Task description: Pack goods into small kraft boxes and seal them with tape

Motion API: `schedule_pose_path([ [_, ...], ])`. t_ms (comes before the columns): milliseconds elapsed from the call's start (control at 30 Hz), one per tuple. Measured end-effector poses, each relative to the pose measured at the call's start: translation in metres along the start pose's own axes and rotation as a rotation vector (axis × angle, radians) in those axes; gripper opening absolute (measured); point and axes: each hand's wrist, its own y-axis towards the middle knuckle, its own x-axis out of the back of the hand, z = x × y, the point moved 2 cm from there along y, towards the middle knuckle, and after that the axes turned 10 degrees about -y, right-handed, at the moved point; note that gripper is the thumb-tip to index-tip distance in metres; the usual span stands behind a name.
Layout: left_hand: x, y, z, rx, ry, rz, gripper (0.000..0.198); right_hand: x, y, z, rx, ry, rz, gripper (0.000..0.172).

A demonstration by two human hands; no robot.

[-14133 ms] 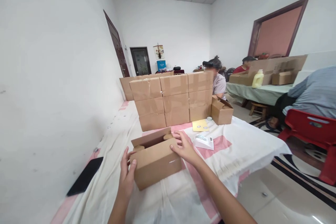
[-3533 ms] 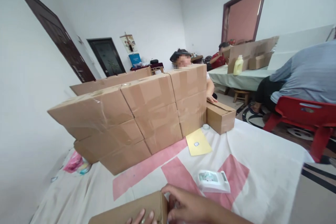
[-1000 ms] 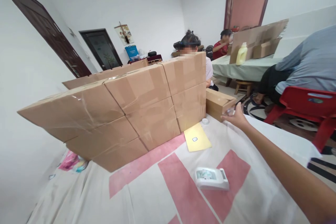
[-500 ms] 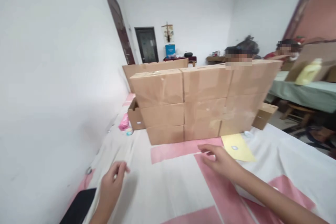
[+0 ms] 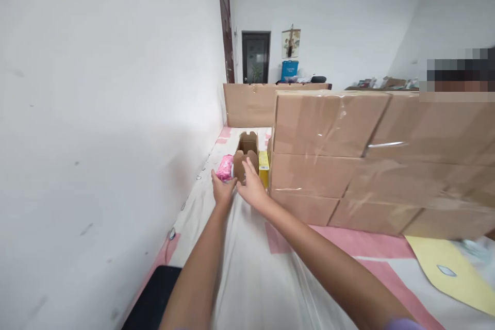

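Both my arms reach far forward along the white wall. My left hand (image 5: pixel 223 191) hovers with fingers apart between a pink packet (image 5: pixel 225 167) and a small open cardboard box (image 5: pixel 246 155), and holds nothing. My right hand (image 5: pixel 253 187) is stretched out flat, its fingertips touching the near flap of that box. A yellow carton (image 5: pixel 263 168) stands just right of the small box, against a stack of taped cardboard boxes (image 5: pixel 340 157).
The stack of boxes fills the right side of the white-and-pink cloth (image 5: pixel 247 273). A yellow envelope (image 5: pixel 450 274) lies at the lower right and a black flat device (image 5: pixel 150 301) at the lower left. A long cardboard box (image 5: pixel 247 105) stands further back. A person's head shows behind the stack.
My view has swung left. Both hands have moved forward from the middle of the cloth to the small open box beside the stack.
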Motion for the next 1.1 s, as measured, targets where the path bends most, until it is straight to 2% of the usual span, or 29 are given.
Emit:
schedule_pose_path([
  [133,-0.016,0.009,0.019,0.003,0.109,-0.083,0.053,-0.009,0.059,0.006,-0.086,-0.155,-0.056,0.081],
  [233,-0.017,0.016,0.027,-0.039,0.142,-0.088,0.052,-0.008,0.081,0.008,-0.083,-0.248,-0.126,0.080],
  [300,-0.016,0.021,0.030,-0.056,0.151,-0.080,0.050,-0.008,0.088,0.006,-0.134,-0.279,-0.152,0.078],
  [367,-0.016,0.024,0.032,-0.053,0.146,-0.066,0.047,-0.007,0.092,0.002,-0.233,-0.298,-0.152,0.067],
  [467,-0.014,0.025,0.033,-0.015,0.103,-0.048,0.042,-0.007,0.090,-0.002,-0.335,-0.337,-0.137,0.040],
  [567,-0.008,0.028,0.030,0.037,0.022,-0.092,0.040,-0.007,0.082,-0.002,-0.226,-0.387,-0.104,0.018],
  [667,0.001,0.031,0.016,0.040,-0.106,-0.159,0.041,-0.007,0.070,0.008,-0.009,-0.405,-0.066,0.005],
  [733,0.008,0.031,-0.002,0.017,-0.209,-0.179,0.042,-0.002,0.060,0.021,0.113,-0.387,-0.042,0.003],
  [833,0.028,0.019,-0.036,-0.013,-0.363,-0.188,0.041,0.022,0.037,0.046,0.255,-0.321,-0.026,0.006],
  [967,0.079,-0.029,-0.077,0.029,-0.553,-0.186,0.042,0.084,-0.025,0.071,0.458,-0.195,0.047,0.011],
  [1100,0.150,-0.097,-0.104,0.199,-0.670,-0.184,0.036,0.149,-0.116,0.069,0.578,-0.045,0.175,0.013],
])
